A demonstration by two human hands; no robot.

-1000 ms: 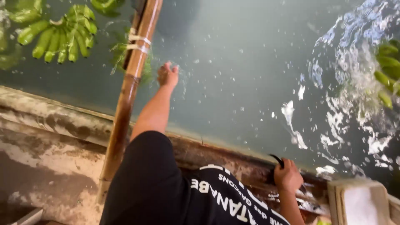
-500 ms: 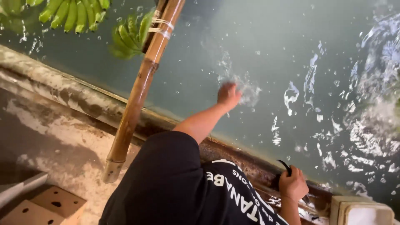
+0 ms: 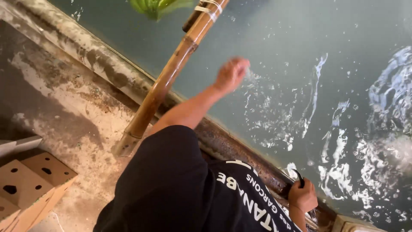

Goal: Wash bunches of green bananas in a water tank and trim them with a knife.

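My left hand (image 3: 231, 74) hangs just above the grey-green water (image 3: 300, 51) with the arm stretched out. Its fingers are curled in, it is blurred, and nothing shows in it. Droplets and ripples spread right beside it. My right hand (image 3: 302, 196) rests on the rusty rim of the tank (image 3: 240, 148) at the lower right, gripping a small dark curved knife (image 3: 299, 177) whose tip points up. A bunch of green bananas (image 3: 156, 6) floats at the top edge, next to a bamboo pole (image 3: 171, 73).
The bamboo pole leans from the wet concrete floor (image 3: 77, 111) over the tank's concrete rim (image 3: 98, 56). Cardboard boxes with round holes (image 3: 30, 184) stand at the lower left. A pale box corner (image 3: 356, 224) shows at the bottom right. Foamy water churns at the right.
My left hand has drawn back from beside the pole, to the right and nearer the rim, splashing. The view has tilted down, so the bananas have slid to the top edge. The right hand stays put.
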